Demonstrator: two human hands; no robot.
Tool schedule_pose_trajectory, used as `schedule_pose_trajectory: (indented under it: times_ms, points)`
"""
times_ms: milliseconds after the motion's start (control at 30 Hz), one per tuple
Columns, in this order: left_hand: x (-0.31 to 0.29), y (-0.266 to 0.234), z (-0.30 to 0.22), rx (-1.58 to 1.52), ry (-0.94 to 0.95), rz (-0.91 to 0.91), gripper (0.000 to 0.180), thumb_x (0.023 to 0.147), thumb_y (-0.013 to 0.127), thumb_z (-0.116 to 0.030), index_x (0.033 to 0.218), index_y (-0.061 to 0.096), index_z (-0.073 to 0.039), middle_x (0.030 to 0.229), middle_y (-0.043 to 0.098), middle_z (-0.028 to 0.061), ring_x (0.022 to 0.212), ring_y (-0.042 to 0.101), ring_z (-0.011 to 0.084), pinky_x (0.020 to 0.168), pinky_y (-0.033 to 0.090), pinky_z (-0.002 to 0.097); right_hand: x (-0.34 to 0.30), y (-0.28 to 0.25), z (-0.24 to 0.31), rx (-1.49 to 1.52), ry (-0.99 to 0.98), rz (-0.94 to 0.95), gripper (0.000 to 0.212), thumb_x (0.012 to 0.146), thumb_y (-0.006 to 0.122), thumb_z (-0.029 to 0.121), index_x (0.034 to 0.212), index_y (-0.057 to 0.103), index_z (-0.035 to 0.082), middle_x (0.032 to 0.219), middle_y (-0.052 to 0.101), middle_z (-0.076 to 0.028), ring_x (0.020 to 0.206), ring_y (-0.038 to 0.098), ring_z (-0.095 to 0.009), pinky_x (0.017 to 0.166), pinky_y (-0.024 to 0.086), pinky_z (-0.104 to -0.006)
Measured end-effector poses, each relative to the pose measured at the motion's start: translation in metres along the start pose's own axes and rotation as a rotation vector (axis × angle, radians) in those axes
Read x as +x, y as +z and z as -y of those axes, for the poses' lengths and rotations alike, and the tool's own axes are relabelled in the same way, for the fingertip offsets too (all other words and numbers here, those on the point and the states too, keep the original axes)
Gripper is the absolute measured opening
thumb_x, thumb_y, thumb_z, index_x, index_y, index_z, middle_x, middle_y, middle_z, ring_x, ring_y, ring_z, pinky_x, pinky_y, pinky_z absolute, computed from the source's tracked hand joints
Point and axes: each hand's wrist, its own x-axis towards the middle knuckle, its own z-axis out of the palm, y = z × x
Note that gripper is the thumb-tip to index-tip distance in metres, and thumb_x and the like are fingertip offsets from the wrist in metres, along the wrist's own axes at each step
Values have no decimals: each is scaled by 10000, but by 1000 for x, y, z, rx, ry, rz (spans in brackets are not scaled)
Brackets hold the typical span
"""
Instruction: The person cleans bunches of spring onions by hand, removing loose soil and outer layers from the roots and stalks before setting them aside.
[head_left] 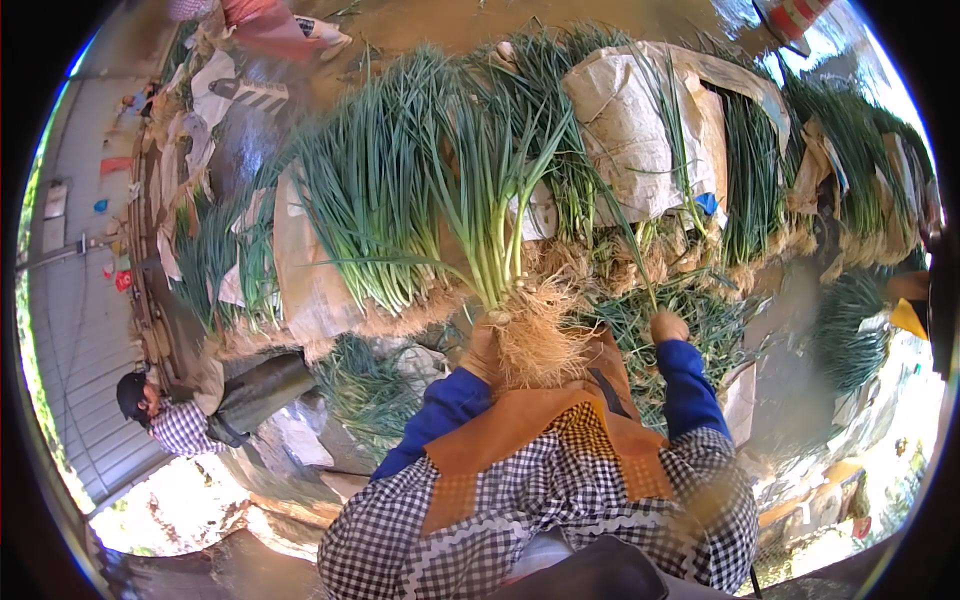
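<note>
My left hand [482, 347] is closed round the lower stems of a bunch of green onions [490, 235]. Its leaves fan away from me, and a mass of pale, stringy roots [545, 330] hangs beside the hand, partly hiding the fingers. To the right, my right hand [669, 326] is closed on the lower end of a single long green onion stalk [632, 240], which slants up and to the left. Beneath that hand lies a heap of loose green leaves [625, 310]. An orange-brown apron [515, 430] covers my front.
A long row of green onions [375, 190] runs across ahead, partly under beige sacking [635, 130]. Leafy piles [370, 395] lie near my left. A person in a checked top [185, 425] is at the left; another person's legs [265, 25] show at the far edge. The floor looks wet.
</note>
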Motion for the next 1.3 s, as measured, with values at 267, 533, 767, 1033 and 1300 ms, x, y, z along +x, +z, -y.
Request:
schedule_pose_trajectory:
  times_ms: [267,533,767,1033,1300]
  points:
    - [17,-56,44,73,-262,-214,195,861,494,-126,960,602,3,891,627,96,789,618,209,736,530,343,-66,-122,182,526,-750,253,489,859,464,482,985,602,30,905,601,-175,884,564,-319,809,432,-389]
    - [12,-16,4,-95,-368,-337,411,745,547,-163,1111,521,22,1010,581,136,904,585,228,813,506,343,-115,-143,129,643,-891,601,325,902,489,324,794,618,45,719,593,-86,643,543,-160,635,459,-354]
    - [17,7,-44,-255,-80,328,631,672,619,-128,1239,388,22,1048,529,124,943,548,214,836,489,322,23,-57,48,268,-468,19,278,848,530,275,1012,617,68,862,650,-94,804,620,-235,678,494,-277]
    - [3,-63,-10,-115,-127,-223,621,640,581,-83,1221,403,42,1071,539,114,942,546,206,840,469,332,111,-64,174,590,-409,179,534,751,683,323,1093,538,-60,996,610,-166,914,561,-244,818,422,-324]
    - [-6,-27,-33,-248,-218,-241,720,651,528,-139,1333,320,-42,1261,446,127,1076,495,268,948,411,399,147,-26,115,561,-332,132,445,806,571,360,1130,565,54,1096,588,-171,992,561,-293,848,431,-344]
